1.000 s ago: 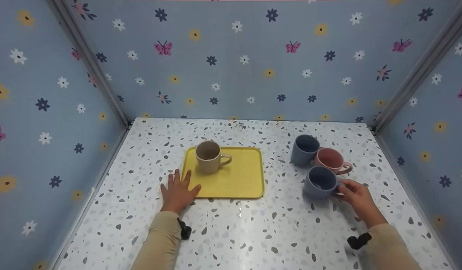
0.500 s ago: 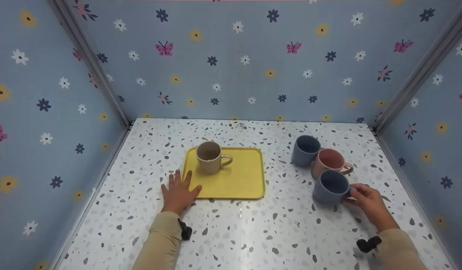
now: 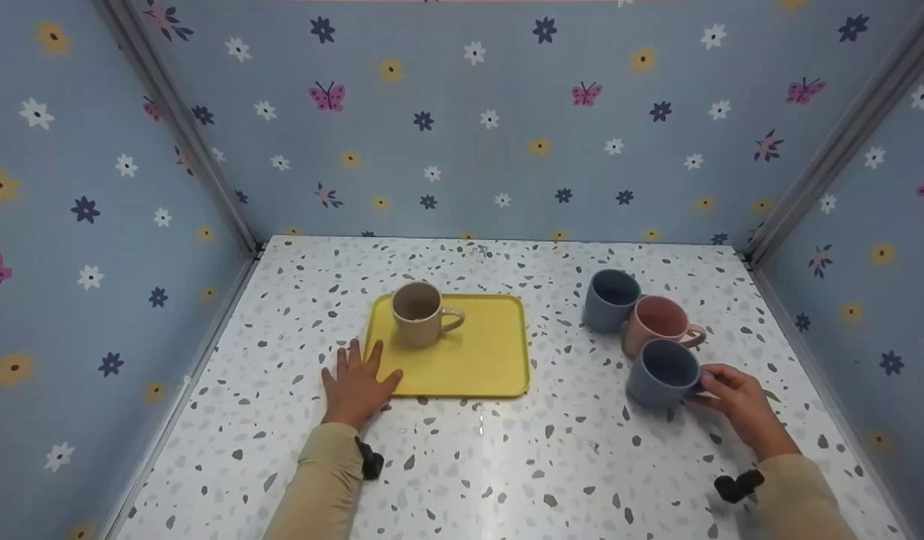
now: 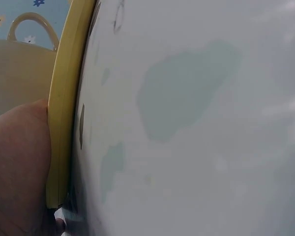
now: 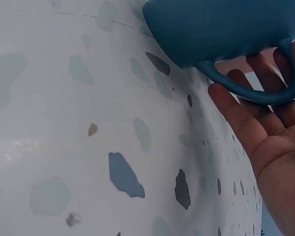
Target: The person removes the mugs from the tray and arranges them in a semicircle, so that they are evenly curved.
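My left hand [image 3: 357, 386] lies with fingers spread over the lower left corner of the yellow tray [image 3: 492, 360]. On that tray stands a beige mug [image 3: 417, 322], its handle pointing right. With my right hand [image 3: 739, 405] I hold the handle of the nearer blue mug [image 3: 657, 386], which is upright. The right wrist view shows the fingers [image 5: 236, 110] around the loop of the blue mug's handle [image 5: 250, 93]. In the left wrist view the tray's edge [image 4: 66, 108] runs alongside the base of the left hand [image 4: 19, 162].
Just behind the held mug stands a pink mug [image 3: 661, 319], its handle to the right. Another blue mug [image 3: 610, 300] is behind it to the left. All are on a speckled white table [image 3: 507, 465], with flowered blue walls [image 3: 469, 127] at the back and sides.
The right hand and the nearer blue mug have shifted right and slightly toward me, showing more of the pink mug. Over the last half second they stay put. The left hand is unmoved.
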`<state>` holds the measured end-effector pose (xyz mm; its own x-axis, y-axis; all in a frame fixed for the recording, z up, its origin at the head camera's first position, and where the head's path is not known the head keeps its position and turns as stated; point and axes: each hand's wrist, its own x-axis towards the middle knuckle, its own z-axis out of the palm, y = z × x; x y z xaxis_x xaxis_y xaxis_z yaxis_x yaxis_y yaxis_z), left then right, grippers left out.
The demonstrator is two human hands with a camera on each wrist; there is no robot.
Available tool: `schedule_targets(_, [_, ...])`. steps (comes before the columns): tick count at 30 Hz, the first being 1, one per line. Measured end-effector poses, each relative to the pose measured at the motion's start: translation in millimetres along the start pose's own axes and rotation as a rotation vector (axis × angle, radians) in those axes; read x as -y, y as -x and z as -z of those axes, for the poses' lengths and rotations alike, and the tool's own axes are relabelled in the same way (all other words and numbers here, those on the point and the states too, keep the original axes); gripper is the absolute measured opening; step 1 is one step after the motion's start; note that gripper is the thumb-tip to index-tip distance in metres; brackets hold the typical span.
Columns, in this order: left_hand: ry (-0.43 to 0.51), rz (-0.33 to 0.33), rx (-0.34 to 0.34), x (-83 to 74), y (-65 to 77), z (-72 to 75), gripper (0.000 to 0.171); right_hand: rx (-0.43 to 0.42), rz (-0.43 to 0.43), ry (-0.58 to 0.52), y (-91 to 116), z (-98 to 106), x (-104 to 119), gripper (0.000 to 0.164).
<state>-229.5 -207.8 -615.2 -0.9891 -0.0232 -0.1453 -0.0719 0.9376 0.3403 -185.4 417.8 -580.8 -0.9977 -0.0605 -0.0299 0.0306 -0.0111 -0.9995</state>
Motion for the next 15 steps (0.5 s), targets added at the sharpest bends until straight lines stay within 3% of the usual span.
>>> schedule_targets(6, [-0.009,0.000,0.002,0.9,-0.1,-0.2,0.081,-0.135,0.023,0.128,-5.1,-5.5,12.6,0.032])
schedule_targets(10, [-0.007,-0.010,-0.001,1.2,0.3,-0.9,0.081,-0.208,0.143,0.055,-13.9,-11.6,27.8,0.034])
schedule_targets(15, [-0.010,-0.015,-0.007,1.5,-0.8,-0.3,0.080,-0.208,0.276,-0.007,-32.7,-25.7,49.9,0.036])
